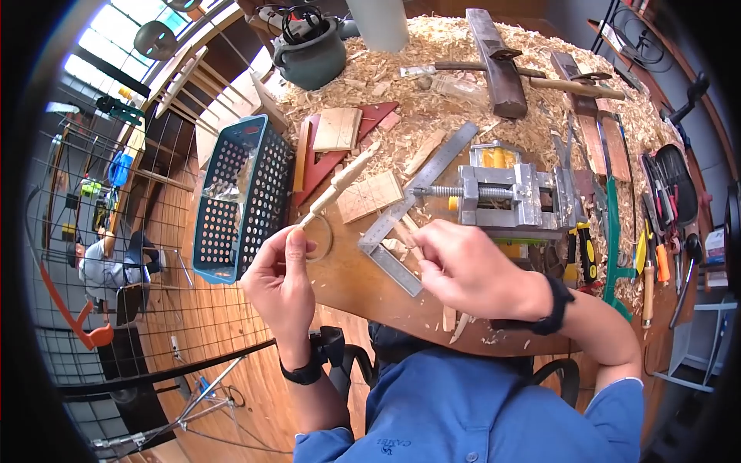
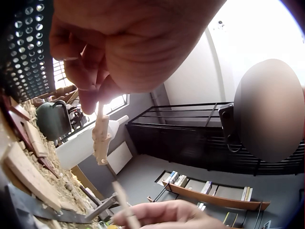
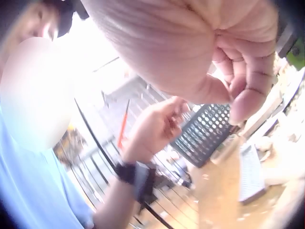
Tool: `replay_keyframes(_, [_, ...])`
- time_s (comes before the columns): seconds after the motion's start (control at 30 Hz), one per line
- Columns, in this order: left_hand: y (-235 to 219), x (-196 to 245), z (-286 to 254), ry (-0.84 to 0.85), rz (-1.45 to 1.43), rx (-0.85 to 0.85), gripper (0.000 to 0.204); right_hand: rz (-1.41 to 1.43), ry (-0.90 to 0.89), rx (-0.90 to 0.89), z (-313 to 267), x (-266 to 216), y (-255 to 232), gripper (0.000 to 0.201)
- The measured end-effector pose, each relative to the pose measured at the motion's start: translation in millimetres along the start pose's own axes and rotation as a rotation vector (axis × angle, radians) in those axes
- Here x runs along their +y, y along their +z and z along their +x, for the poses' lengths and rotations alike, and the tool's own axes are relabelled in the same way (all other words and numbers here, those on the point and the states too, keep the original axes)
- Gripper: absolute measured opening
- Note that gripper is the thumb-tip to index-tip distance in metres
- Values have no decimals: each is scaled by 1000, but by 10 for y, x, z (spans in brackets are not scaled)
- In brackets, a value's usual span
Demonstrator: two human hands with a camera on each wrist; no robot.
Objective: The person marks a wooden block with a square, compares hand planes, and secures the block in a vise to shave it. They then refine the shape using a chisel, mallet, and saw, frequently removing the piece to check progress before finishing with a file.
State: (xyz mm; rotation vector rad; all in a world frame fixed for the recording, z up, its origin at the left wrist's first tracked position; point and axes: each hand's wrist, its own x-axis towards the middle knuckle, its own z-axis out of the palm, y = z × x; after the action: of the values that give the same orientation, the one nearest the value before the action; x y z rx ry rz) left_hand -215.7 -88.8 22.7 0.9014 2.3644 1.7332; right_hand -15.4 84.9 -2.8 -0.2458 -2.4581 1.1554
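My left hand [image 1: 282,272] pinches the lower end of a pale carved wooden stick [image 1: 336,185] between thumb and fingertips. Raised over the bench's near left part, the stick slants up and away, with knobbly shaped sections along it; the left wrist view shows the same carved stick [image 2: 101,139] beyond the fingertips. To its right, my right hand [image 1: 480,272] grips a slim pale wood piece, whose tip [image 2: 123,196] pokes out past the fingers in the left wrist view. Below that hand a metal square [image 1: 394,270] lies on the bench top.
A perforated blue basket [image 1: 258,193] stands at the bench's left edge. Right of centre sits a metal vise [image 1: 513,189]. Shavings, wood blocks [image 1: 370,197], a red triangle [image 1: 328,166] and a hand plane [image 1: 498,69] lie farther back. Pliers [image 1: 588,251] and other tools line the right side.
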Motion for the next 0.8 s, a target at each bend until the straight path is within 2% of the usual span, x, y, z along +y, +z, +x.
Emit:
replay_keyframes(0.03, [16,-41,25,-3,-2,7,20,340,272,-108,5,-162,-197,24])
replay_keyframes(0.1, [76,-180,119,73,146,1,20,866,427,42,-106,-178,-283,17])
replay_keyframes(0.17, [157,-300,236,145,279,24,20,1064,396,71,-177,-123,-435,16])
replay_keyframes(0.23, [215,-317,327,164,508,16,26,1051,409,133,-227,-115,-489,16])
replay_keyframes(0.27, [246,-379,376,146,601,11,22,1045,412,143,-248,-112,-500,16])
replay_keyframes(0.3, [283,-424,408,152,595,5,22,1080,407,155,-256,-105,-500,16])
replay_keyframes(0.37, [324,-469,451,273,900,30,20,1121,400,172,-284,-94,-497,16])
replay_keyframes(0.4, [363,-444,452,261,958,40,26,1132,392,165,-297,-94,-491,17])
replay_keyframes(0.43, [392,-422,446,264,958,39,26,1143,385,157,-311,-97,-485,18])
replay_keyframes(0.5, [443,-370,429,376,750,-81,33,1128,381,156,-330,-122,-488,18])
replay_keyframes(0.53, [432,-237,426,330,727,-301,40,1113,379,152,-340,-138,-487,19])
replay_keyframes(0.57, [456,-255,432,330,728,-299,40,1114,378,151,-348,-146,-488,19])
replay_keyframes(0.63, [502,-322,461,557,706,-501,52,1073,377,146,-361,-159,-491,20])
replay_keyframes(0.67, [536,-313,468,451,729,-575,61,1076,371,142,-371,-172,-495,20])
replay_keyframes(0.8, [569,-469,547,500,805,-542,64,1006,380,104,-455,-203,-504,18])
